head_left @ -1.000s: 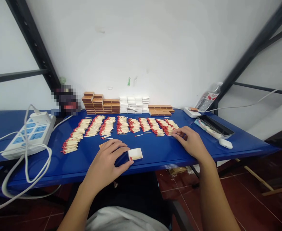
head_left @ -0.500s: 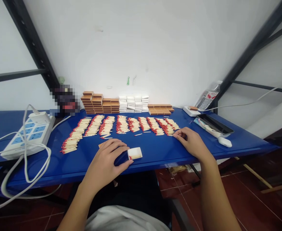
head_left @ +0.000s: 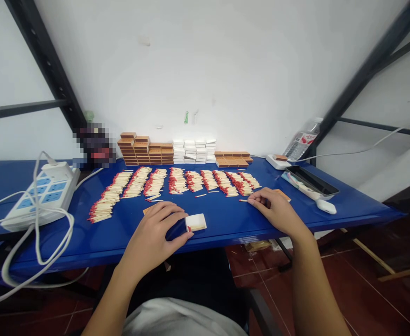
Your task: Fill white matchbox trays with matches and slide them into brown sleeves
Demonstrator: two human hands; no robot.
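Observation:
A small white matchbox tray (head_left: 200, 220) lies on the blue table, with some red-tipped matches along its near side. My left hand (head_left: 158, 231) curves round the tray's left end, index finger and thumb at its edges. Between the thumb and fingers of my right hand (head_left: 271, 205) is one match (head_left: 243, 200), its red head pointing left. Just beyond that hand lies the rightmost match pile (head_left: 244, 184). More piles of matches (head_left: 135, 183) run leftward in slanting rows. Orange pieces, perhaps matchbox covers, are partly hidden behind both hands.
Stacked brown matchbox covers (head_left: 145, 151) and white trays (head_left: 194, 153) stand against the wall. On the right are a black tray (head_left: 322, 181), a white-ended device (head_left: 326, 206) and a plastic bottle (head_left: 301, 142). A power strip (head_left: 47, 196) with looping cables occupies the left.
My right hand has moved slightly left and toward me from the rightmost pile, drawing one match away. An orange piece now shows behind it. The left hand and tray have stayed put.

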